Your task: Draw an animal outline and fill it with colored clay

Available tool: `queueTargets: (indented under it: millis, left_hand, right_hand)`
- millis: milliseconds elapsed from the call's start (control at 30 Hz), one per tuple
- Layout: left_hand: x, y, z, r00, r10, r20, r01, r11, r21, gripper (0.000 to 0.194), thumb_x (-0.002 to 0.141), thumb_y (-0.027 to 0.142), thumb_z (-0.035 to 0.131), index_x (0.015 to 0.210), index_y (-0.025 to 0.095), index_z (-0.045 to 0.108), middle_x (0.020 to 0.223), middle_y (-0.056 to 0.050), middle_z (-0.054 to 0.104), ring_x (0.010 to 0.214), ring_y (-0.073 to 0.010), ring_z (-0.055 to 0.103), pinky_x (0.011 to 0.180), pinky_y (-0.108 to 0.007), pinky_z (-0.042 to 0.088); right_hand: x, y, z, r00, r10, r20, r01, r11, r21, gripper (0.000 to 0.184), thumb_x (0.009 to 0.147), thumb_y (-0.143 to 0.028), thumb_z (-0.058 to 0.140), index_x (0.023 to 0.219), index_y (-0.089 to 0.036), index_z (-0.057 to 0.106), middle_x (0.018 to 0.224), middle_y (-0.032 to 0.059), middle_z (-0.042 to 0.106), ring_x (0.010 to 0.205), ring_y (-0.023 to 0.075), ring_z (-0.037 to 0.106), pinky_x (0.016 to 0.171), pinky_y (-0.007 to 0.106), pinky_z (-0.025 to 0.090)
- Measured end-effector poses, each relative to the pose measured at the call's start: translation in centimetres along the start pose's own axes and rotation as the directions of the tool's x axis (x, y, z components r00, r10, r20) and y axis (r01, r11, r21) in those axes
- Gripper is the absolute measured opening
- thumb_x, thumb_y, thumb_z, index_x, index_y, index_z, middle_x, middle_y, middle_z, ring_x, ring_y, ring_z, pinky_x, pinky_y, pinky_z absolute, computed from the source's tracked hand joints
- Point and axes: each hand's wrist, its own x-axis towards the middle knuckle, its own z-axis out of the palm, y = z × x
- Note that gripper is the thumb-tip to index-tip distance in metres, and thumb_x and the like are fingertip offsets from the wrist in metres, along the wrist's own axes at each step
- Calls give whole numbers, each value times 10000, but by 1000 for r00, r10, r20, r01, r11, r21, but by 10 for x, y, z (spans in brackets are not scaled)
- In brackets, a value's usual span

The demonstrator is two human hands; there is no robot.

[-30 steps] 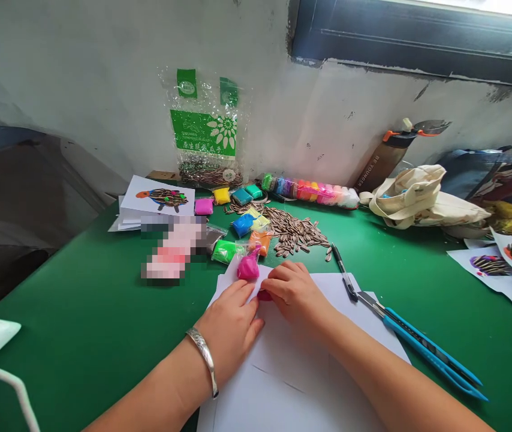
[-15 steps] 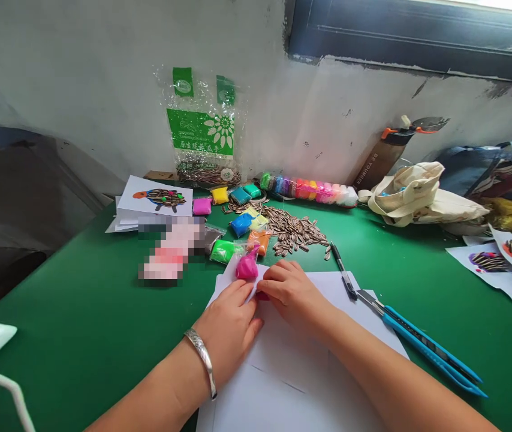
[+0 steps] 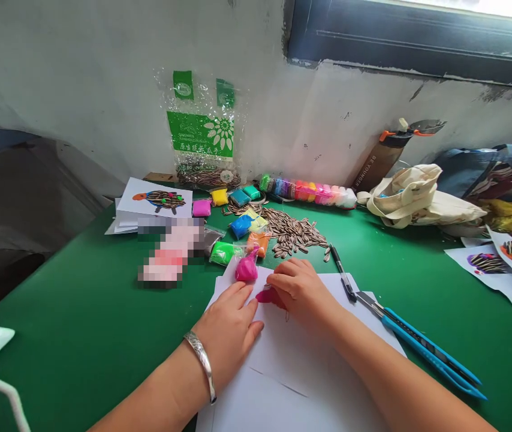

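Note:
My left hand [image 3: 231, 324], with a silver bangle on its wrist, lies with fingers stretched out on a stack of white paper [image 3: 278, 360]. Its index fingertip is close beside a flat magenta patch of modelling clay [image 3: 268, 296]. Over the right part of this clay my right hand [image 3: 298, 291] bends its fingers, thumb and index together at the clay; the fingertips are partly hidden. A thin drawn outline shows on the paper under the right hand. Just beyond the left fingertips sits an opened bag of magenta clay [image 3: 246, 268].
Sunflower seeds [image 3: 296, 231] are heaped behind the paper, beside several coloured clay packets [image 3: 223, 252]. A pen [image 3: 342, 273] and a blue-handled cutter [image 3: 431, 345] lie at the right. Seed pictures [image 3: 490, 261] lie at far right, a turtle picture [image 3: 154, 198] at back left.
My right hand has shifted slightly right, so more of the magenta clay and a bit of drawn outline show. My left hand stays in place on the paper.

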Motion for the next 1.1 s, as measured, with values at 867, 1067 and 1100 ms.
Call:
queueTargets:
  millis: [867,1067,1100]
  left_hand:
    - [-1,1,-1,999,1,54,-1,1000,4,252,874,170,562,1103,122,654,1264,-168,608,1271,-328,496,1034,-492,476]
    - [-1,1,-2,998,-10,66,9,1000,17,284,867,178,578,1137,123,647,1282,-169,603,1274,-333,495,1039,-499,471]
    - [-1,1,-2,998,-9,66,7,1000,18,287,866,177,579,1139,124,647,1282,-169,604,1275,-333,496,1040,-499,470]
  right_hand:
    - [-16,-13,-13,1000,-2,1,2,999,55,164,925,-173,551,807,-192,664,787,27,636,754,153,457,672,300,276]
    - [-15,-11,-11,997,-66,41,69,995,-71,164,922,-150,541,886,-210,689,781,37,633,741,160,447,690,320,278]
    - [-15,-10,-11,995,-78,56,82,993,-88,159,915,-143,548,893,-210,691,786,38,635,744,161,446,692,321,279]
